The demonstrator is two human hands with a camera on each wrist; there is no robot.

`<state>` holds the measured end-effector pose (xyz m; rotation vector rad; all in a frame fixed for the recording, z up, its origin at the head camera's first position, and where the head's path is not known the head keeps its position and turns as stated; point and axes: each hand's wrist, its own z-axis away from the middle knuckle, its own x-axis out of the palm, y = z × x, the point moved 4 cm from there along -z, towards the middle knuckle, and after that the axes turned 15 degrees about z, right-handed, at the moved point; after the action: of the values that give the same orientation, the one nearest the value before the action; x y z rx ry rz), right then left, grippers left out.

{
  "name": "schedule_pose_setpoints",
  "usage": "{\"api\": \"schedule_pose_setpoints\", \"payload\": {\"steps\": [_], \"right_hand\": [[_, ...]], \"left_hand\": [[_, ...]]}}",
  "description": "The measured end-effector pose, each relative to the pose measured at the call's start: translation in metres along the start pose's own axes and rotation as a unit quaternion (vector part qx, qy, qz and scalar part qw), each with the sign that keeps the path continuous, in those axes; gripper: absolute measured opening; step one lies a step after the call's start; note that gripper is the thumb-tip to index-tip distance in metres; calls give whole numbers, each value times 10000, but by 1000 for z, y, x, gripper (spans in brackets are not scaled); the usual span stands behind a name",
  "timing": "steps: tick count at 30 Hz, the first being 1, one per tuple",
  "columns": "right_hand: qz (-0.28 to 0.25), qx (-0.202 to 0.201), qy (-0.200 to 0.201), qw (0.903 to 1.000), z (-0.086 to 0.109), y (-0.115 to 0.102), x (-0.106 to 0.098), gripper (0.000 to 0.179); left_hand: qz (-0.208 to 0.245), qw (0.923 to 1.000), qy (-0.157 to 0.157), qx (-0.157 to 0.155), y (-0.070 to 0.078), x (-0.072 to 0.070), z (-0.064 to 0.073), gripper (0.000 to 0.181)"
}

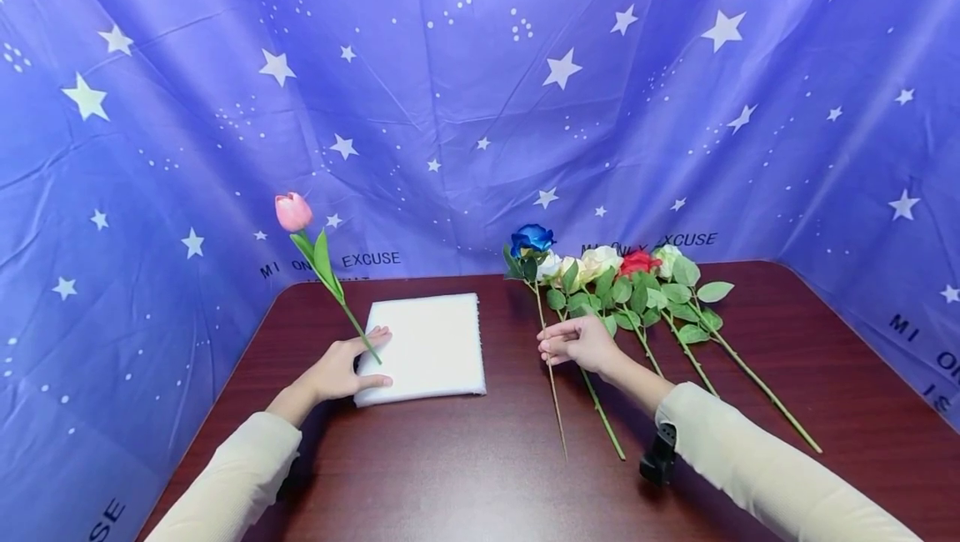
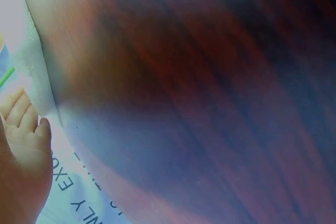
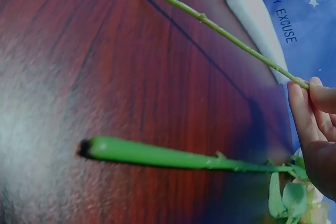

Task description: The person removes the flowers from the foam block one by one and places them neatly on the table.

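Observation:
A pink tulip (image 1: 293, 213) stands tilted to the left, its stem end meeting the white foam block (image 1: 435, 346). My left hand (image 1: 341, 368) rests on the block's left edge, thumb and fingers spread on either side of that stem. In the left wrist view, its fingers (image 2: 21, 111) lie along the foam's side. With thumb and fingertips, my right hand (image 1: 585, 346) pinches the stem of a blue rose (image 1: 532, 239), bloom up and stem end towards me. The right wrist view shows this stem (image 3: 231, 38) raised above its shadow on the table.
Right of the block, several roses lie in a row with stems towards me: white, cream, a red rose (image 1: 637, 263) and a whitish one (image 1: 666, 260). The dark wooden table (image 1: 465, 475) ends at a blue star-printed cloth (image 1: 450, 108).

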<state>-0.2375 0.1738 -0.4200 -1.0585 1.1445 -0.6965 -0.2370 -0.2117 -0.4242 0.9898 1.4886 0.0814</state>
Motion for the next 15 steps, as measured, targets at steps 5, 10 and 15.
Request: {"api": "schedule_pose_setpoints", "payload": {"steps": [5, 10, 15], "right_hand": [[14, 26, -3, 10000, 1, 9, -5, 32], [-34, 85, 33, 10000, 2, 12, -9, 35], [9, 105, 37, 9999, 3, 14, -10, 35]], "left_hand": [[5, 10000, 17, 63, 2, 1, 0, 71], [65, 9999, -56, -85, 1, 2, 0, 72], [45, 10000, -29, -78, 1, 1, 1, 72]]}}
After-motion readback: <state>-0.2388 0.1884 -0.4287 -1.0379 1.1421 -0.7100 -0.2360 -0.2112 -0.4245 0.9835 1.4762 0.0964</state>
